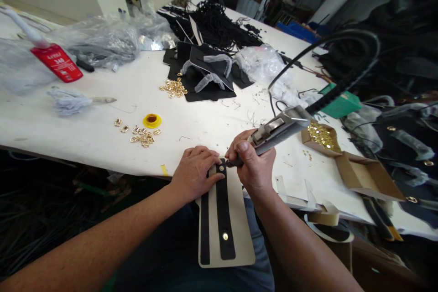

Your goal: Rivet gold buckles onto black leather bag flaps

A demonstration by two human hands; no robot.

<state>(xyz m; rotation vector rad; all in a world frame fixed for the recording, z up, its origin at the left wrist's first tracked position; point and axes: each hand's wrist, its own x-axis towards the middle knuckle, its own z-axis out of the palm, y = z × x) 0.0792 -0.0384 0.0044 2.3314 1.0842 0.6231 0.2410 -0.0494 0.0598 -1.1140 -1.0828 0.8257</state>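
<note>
Several small gold rings (145,138) lay on the white table (68,132) beside a yellow disc (152,125). The left hand (195,171) lay spread flat on the upper end of a beige panel (242,228), which reached over the lap (263,242), its black strap (224,207) bearing two metal studs (225,236). The right hand (255,168) was wrapped around a grey corded tool (282,128), its tip near the upper stud. Farther right stood a cardboard box (320,148) of gold pieces (322,135).
</note>
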